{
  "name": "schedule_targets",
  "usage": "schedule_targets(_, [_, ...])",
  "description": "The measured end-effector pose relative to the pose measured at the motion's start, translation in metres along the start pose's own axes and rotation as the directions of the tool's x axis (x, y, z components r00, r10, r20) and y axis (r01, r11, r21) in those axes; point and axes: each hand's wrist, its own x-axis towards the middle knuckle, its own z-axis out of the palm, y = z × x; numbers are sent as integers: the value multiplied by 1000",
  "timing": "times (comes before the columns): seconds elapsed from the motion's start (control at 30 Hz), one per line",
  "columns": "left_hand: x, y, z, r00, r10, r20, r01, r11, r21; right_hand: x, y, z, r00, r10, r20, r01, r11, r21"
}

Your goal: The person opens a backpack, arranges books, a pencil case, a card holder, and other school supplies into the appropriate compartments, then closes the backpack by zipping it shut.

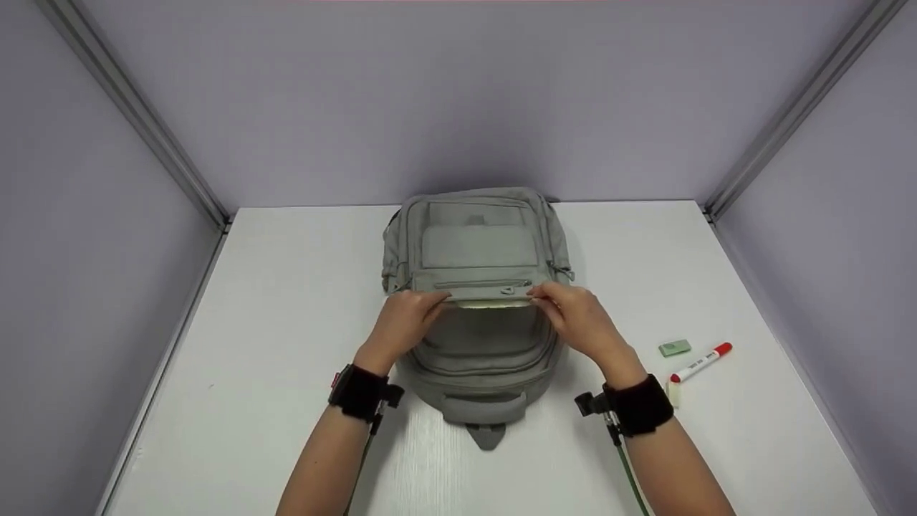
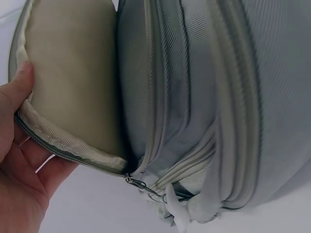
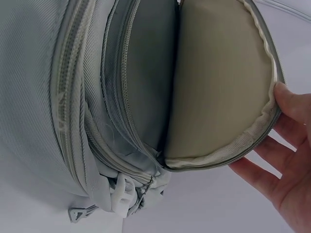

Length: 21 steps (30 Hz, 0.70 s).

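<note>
A grey-green backpack (image 1: 480, 247) lies on the white table, its carry handle (image 1: 484, 410) towards the person. Its front pocket flap (image 1: 480, 293) is unzipped and lifted. At the flap's left corner my left hand (image 1: 403, 321) pinches the edge; my right hand (image 1: 579, 321) pinches the right corner. The left wrist view shows the flap's beige lining (image 2: 77, 77), with the left thumb (image 2: 22, 80) on the inner side and the fingers behind. From the right wrist, the same lining (image 3: 221, 82) appears, gripped likewise by the right thumb (image 3: 291, 102) and fingers.
To the right on the table (image 1: 272, 322) are a small green block (image 1: 674, 348), a white marker with red ends (image 1: 702, 363) and a pale small block (image 1: 673, 394), partly hidden by the right wrist strap. Grey-white walls stand behind and at both sides.
</note>
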Motion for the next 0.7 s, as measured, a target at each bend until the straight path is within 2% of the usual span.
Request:
schedule_targets(0.17, [4,2,-5,1000,6,-12,-5,1000,24,-3,2,-5,998,-18,-52,18,1000,-6])
schedule_targets(0.33, [11,3,-11,999,-34,-41,35,999,30,-13,10,-12,987,7,-159,-9,1000,-14])
schedule_targets(0.43, [16,3,-16,997,-53,-60,56,997,51,-22,17,-16,974,64,-218,-63,998,11])
schedule_targets(0.53, [24,2,-21,994,-75,-76,81,994,69,-34,25,-21,960,142,-241,-142,990,17])
schedule_targets(0.7, [39,-3,-27,983,-164,-87,169,984,54,-57,40,-34,921,286,-266,-310,949,-56])
